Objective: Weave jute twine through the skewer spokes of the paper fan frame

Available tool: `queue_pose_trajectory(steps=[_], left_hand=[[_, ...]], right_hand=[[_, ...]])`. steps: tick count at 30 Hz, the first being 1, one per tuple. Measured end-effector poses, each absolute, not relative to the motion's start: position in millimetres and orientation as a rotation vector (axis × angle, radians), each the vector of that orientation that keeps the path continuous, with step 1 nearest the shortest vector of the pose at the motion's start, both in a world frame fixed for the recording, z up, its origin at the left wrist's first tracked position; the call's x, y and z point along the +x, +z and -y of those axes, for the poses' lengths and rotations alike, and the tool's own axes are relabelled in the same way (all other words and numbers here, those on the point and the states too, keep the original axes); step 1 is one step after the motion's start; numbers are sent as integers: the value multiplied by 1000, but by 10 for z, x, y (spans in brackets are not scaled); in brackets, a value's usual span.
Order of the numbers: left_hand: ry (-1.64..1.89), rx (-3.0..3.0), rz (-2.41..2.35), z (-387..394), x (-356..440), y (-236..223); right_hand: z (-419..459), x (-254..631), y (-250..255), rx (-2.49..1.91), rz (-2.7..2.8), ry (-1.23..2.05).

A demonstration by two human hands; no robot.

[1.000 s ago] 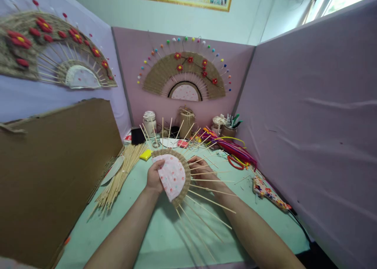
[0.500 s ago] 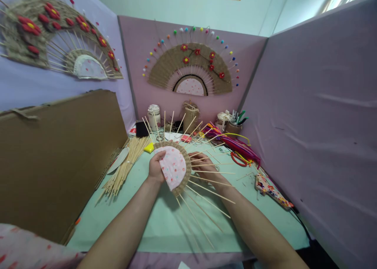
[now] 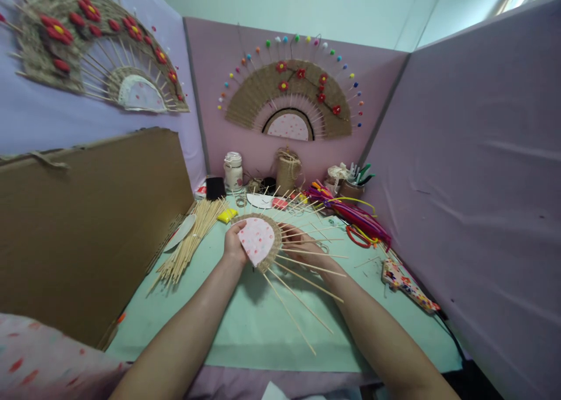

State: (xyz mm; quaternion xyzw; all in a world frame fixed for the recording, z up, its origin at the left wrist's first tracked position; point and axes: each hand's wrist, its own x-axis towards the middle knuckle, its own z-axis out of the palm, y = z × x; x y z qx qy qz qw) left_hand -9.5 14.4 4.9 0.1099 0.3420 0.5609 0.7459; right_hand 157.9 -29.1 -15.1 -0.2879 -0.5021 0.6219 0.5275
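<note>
A half-made fan (image 3: 258, 241) is held over the green table (image 3: 245, 324): a pink dotted half-disc with a band of woven twine round it and thin wooden sticks fanning out. My left hand (image 3: 234, 245) grips the flat edge of the half-disc, thumb on the pink face. My right hand (image 3: 302, 245) lies behind the sticks on the right side, fingers curled among them; what they pinch is hidden.
A bundle of loose sticks (image 3: 190, 242) lies at the left beside a big cardboard sheet (image 3: 87, 213). A jar (image 3: 233, 171), a twine spool (image 3: 287, 169), a tool cup (image 3: 348, 184), coloured pipe cleaners (image 3: 355, 216) and a patterned pouch (image 3: 407, 286) stand behind and right. Finished fans (image 3: 291, 99) hang on the walls.
The fan has been tipped down and away, so its sticks now lie flatter. My head has moved back, showing more of the near table edge.
</note>
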Motion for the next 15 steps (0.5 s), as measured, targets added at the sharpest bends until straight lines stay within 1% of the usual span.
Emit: queue_pose_trajectory(steps=[5,10,15], left_hand=[[1194,225,-705,-148,-103,43],[1221,249,-668,-111,-96,84],[1064,334,-497,-13,-78,133]], right_hand=[[295,1531,-212,-705,1200,1398],[356,1471,-157,-761,1217,1337],[334,1462,-109,-801,1125,1224]])
